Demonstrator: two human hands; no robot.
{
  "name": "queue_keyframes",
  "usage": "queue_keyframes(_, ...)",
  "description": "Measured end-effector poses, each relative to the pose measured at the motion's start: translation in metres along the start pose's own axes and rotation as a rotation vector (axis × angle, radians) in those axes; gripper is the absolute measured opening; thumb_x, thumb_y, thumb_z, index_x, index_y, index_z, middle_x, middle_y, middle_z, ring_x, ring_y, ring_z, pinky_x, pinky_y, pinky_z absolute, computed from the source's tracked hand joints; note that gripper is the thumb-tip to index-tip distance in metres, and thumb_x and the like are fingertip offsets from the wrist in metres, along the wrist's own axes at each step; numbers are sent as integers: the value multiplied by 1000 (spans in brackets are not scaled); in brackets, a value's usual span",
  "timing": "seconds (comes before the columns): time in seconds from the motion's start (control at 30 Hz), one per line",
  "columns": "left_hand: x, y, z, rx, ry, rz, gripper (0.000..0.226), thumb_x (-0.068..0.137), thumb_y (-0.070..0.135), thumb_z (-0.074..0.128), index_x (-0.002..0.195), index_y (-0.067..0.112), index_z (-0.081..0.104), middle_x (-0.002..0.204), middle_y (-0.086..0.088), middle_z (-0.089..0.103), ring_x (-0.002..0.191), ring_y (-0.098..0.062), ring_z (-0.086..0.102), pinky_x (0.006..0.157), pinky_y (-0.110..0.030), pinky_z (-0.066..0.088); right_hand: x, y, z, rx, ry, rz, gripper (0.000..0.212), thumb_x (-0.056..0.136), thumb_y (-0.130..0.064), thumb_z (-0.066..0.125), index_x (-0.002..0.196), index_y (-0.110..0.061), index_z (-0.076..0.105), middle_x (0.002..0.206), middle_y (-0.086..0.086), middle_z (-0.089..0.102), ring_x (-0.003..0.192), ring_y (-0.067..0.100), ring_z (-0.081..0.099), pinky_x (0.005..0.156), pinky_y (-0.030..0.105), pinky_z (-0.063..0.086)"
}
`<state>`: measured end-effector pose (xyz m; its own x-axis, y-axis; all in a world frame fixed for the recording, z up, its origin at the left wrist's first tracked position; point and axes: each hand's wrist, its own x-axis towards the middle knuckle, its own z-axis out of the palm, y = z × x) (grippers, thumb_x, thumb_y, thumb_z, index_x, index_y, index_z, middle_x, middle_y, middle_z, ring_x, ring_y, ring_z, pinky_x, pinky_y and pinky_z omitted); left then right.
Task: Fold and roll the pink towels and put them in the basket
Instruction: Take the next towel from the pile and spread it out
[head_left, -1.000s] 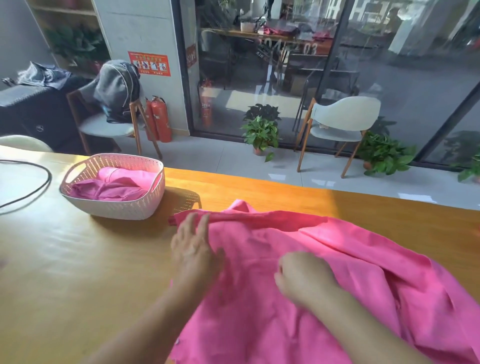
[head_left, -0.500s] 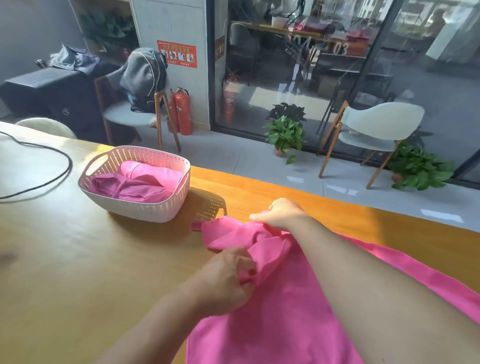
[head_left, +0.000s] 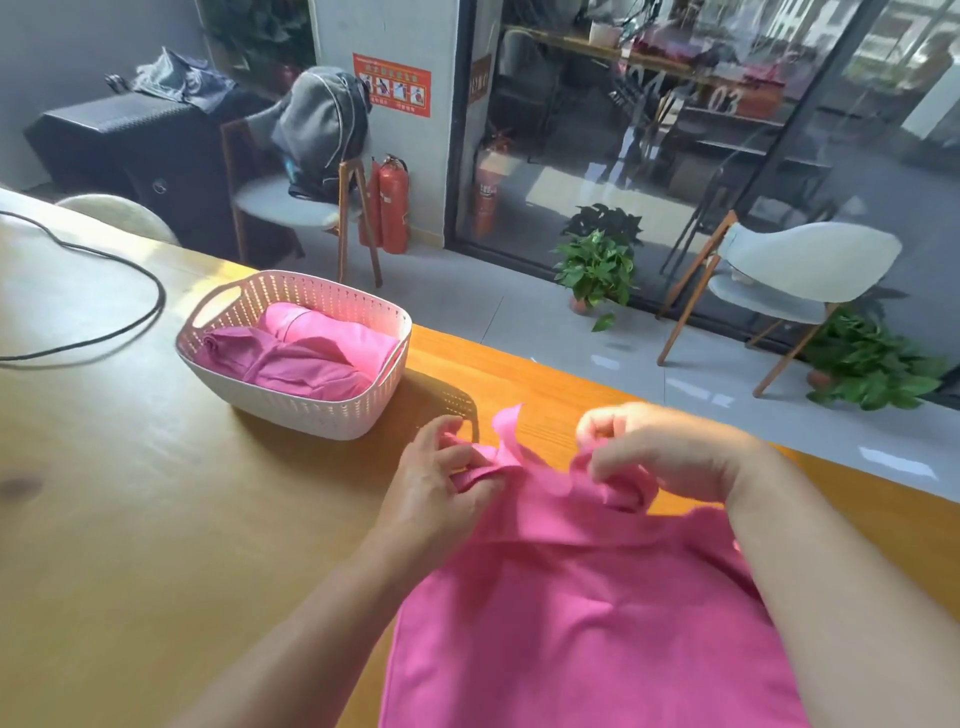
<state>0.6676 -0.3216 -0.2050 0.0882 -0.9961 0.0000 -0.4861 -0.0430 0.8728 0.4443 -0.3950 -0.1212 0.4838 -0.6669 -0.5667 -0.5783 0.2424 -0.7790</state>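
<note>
A pink towel (head_left: 582, 613) lies on the wooden table (head_left: 130, 519) in front of me, its far edge folded back toward me. My left hand (head_left: 441, 488) pinches the far left corner of that edge. My right hand (head_left: 660, 452) grips the bunched far edge to the right of it. A white perforated basket (head_left: 311, 410) stands to the left of my hands with rolled pink towels (head_left: 306, 353) inside it.
A black cable (head_left: 119, 306) loops over the table at the far left. Beyond the table's far edge are chairs (head_left: 789, 275), potted plants (head_left: 597, 265), red fire extinguishers (head_left: 392, 202) and a glass wall.
Both hands have drawn the towel's far edge back toward me and now hold its two ends apart. The camera view has shifted, so the basket appears further right.
</note>
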Motion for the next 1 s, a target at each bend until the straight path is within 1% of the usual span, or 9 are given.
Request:
queue_keyframes(0.07,1,3,2,-37,-171,-39,19,81,29,75,100,24,74,113,25,57,97,13,55,83,-7,41,-6,2,-4,-74,-112,137,33,71,-12,73,102,-11,63,66,13,64,50,22,56,45,24,42)
queue_keyframes(0.13,-3,10,8,-7,-304,-64,14,83,30,73,96,25,75,97,12,69,86,-2,64,81,-25,51,-5,0,-3,-209,-127,200,39,78,-41,80,109,-20,70,88,13,72,60,24,64,50,28,51)
queue_keyframes(0.2,-10,17,18,5,-328,-47,4,85,26,70,87,24,72,77,11,69,69,-2,60,69,-23,48,3,-5,2,-427,-16,194,53,70,-69,73,105,-29,73,96,3,75,75,25,68,68,36,56)
queue_keyframes(0.27,-16,20,27,6,-336,-2,13,85,18,68,79,29,69,70,16,65,64,6,54,65,-15,42,16,-13,11,-555,97,138,62,65,-80,68,105,-33,73,88,-17,70,79,6,66,73,27,51)
queue_keyframes(0.37,-19,19,29,8,-343,35,30,86,13,67,73,40,65,80,22,63,76,12,55,71,-7,38,30,-25,25,-642,105,102,57,67,-72,72,108,-33,72,102,-19,68,94,3,62,85,28,50)
queue_keyframes(0.5,-17,9,15,-126,-199,3,31,85,10,69,74,39,72,89,7,68,82,-1,60,77,-15,45,42,-27,40,-842,156,70,25,76,-28,70,100,-29,75,99,-6,72,91,19,68,82,36,59)
queue_keyframes(0.67,-15,-1,6,-103,-176,-20,29,84,15,72,70,40,71,69,17,69,64,6,58,63,-15,44,56,-31,53,-827,195,83,45,69,-61,71,87,-20,75,75,1,72,73,22,67,67,32,56)
queue_keyframes(0.83,-27,-9,4,-115,-172,-19,13,87,19,70,82,30,74,76,5,70,68,-5,59,69,-32,48,60,-19,68,-1097,237,19,21,77,-33,69,93,-21,74,89,1,71,89,25,68,76,34,59)
queue_keyframes(1.0,-35,-12,-3,-73,-280,-5,26,92,25,65,79,47,72,67,21,61,62,5,53,59,-12,37,53,-17,67,-899,97,34,41,71,-44,76,108,-30,67,104,-5,65,95,19,62,79,33,54)
